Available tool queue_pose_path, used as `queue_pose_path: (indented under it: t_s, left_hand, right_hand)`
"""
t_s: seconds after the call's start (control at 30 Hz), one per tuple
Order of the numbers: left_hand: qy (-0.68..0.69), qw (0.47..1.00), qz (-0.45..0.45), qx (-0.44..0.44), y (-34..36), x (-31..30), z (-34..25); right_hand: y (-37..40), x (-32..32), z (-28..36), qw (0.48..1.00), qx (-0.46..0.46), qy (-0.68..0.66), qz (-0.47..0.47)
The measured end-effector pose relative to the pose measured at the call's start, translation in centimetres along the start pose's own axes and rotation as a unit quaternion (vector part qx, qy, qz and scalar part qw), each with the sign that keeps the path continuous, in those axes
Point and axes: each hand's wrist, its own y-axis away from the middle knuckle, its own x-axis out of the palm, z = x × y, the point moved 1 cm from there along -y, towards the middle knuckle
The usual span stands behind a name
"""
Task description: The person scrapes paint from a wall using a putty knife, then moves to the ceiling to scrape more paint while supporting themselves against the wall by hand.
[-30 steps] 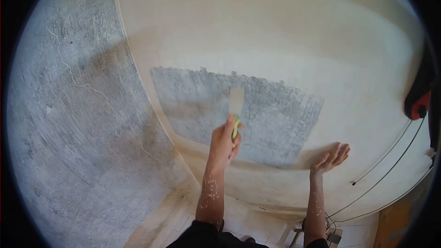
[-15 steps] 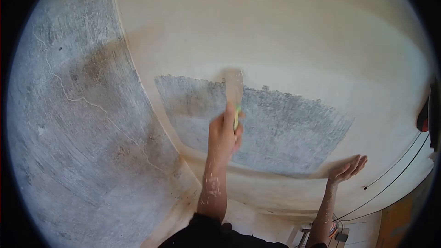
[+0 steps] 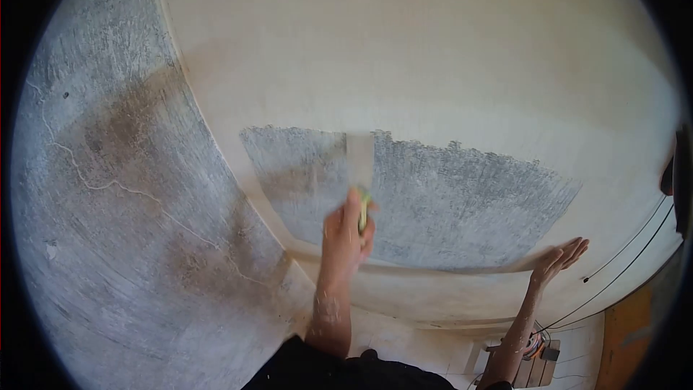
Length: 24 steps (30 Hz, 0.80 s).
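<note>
My left hand (image 3: 345,230) is wrapped round the green and yellow handle of a scraper (image 3: 360,160), thumb along the handle. Its flat pale blade points up the wall, with the far edge level with the upper border of a bare grey patch (image 3: 469,198). Off-white coating (image 3: 404,50) surrounds this patch, whose upper border is ragged. Out to the right, the fingers of my right hand (image 3: 554,261) are stretched out against the wall, close to the patch's lower right corner. White flecks dot both forearms.
To the left, a grey wall (image 3: 130,260) with a long crack meets this one at a corner. Black cables (image 3: 628,260) run down the right side. Below my right arm, a slatted wooden stool (image 3: 535,372) carries coiled cords on a tiled floor.
The scraper has come down the wall, its blade edge dropping from above the patch to its upper border. My right hand stays on the wall; the whole view has shifted slightly.
</note>
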Motion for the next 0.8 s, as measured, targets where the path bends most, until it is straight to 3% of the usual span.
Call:
queue_pose_path:
  t_s: [0.03, 0.07, 0.27, 0.33, 0.43, 0.5, 0.57, 0.67, 0.8]
  left_hand:
    - [0.014, 0.999, -0.001, -0.04, 0.6, -1.1, 2.9]
    - [0.008, 1.0, 0.003, -0.023, 0.0, -1.2, 2.5]
    - [0.032, 0.994, 0.05, 0.091, -4.2, -1.5, -4.9]
    - [0.013, 0.999, 0.042, 0.03, -2.8, -2.1, -1.7]
    - [0.038, 0.994, 0.056, -0.086, 0.4, -4.5, 8.9]
    - [0.048, 0.993, 0.078, -0.076, 0.7, -5.3, 11.2]
    - [0.059, 0.995, 0.068, -0.048, 0.1, -6.7, 11.3]
    - [0.083, 0.995, 0.055, 0.026, -4.3, -7.9, 4.1]
    - [0.057, 0.995, 0.062, 0.055, -6.4, -9.5, 5.4]
  right_hand:
    - [0.5, 0.1, 0.1, 1.0, 0.014, -0.007, 0.012]
    - [0.7, 0.4, 0.5, 0.999, 0.034, -0.02, 0.015]
    - [1.8, -1.0, 5.6, 0.987, 0.126, -0.077, 0.069]
    - [2.4, -1.4, 6.3, 0.982, 0.142, -0.093, 0.082]
    - [4.7, -1.9, 6.9, 0.975, 0.144, -0.114, 0.122]
    - [6.0, -2.3, 8.1, 0.963, 0.179, -0.136, 0.145]
    - [7.1, -2.1, 9.2, 0.953, 0.201, -0.157, 0.164]
    - [9.3, -1.3, 9.9, 0.945, 0.216, -0.161, 0.185]
    - [11.7, 0.0, 10.1, 0.945, 0.199, -0.14, 0.217]
